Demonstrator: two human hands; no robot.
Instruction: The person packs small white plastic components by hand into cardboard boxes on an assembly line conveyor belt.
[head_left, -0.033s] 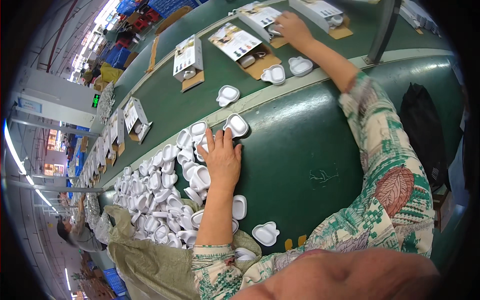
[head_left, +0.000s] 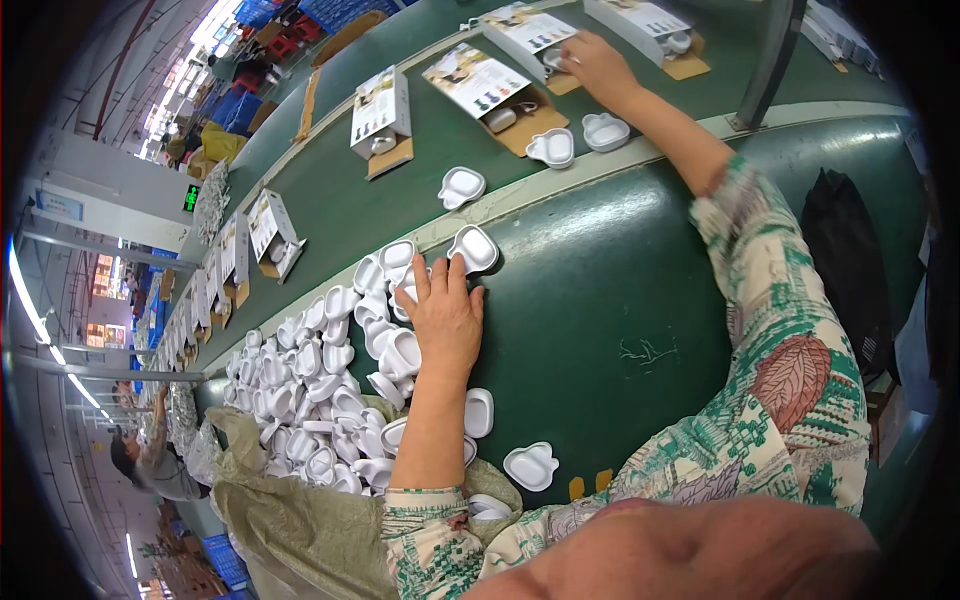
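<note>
My left hand (head_left: 445,318) lies with fingers spread at the edge of a heap of white plastic dish-like pieces (head_left: 310,400). Its fingertips reach toward one rounded white piece (head_left: 474,248) at the heap's far end. Farther off, my right hand (head_left: 598,68) bends its fingers down at the open end of a printed cardboard box (head_left: 527,28). Part of a white object (head_left: 553,60) shows in that opening, beside my fingers. Whatever the fingertips grip there is hidden.
Other printed boxes (head_left: 480,78) with flaps folded out stand along the green belt (head_left: 330,210). Loose white pieces (head_left: 605,132) lie near its pale rail. A metal post (head_left: 770,70) rises at right. A woven sack (head_left: 300,520) is beneath the heap.
The near boxes and loose white pieces on the belt have shifted slightly to the right. My right hand has moved a little the same way, while my left hand stays in place.
</note>
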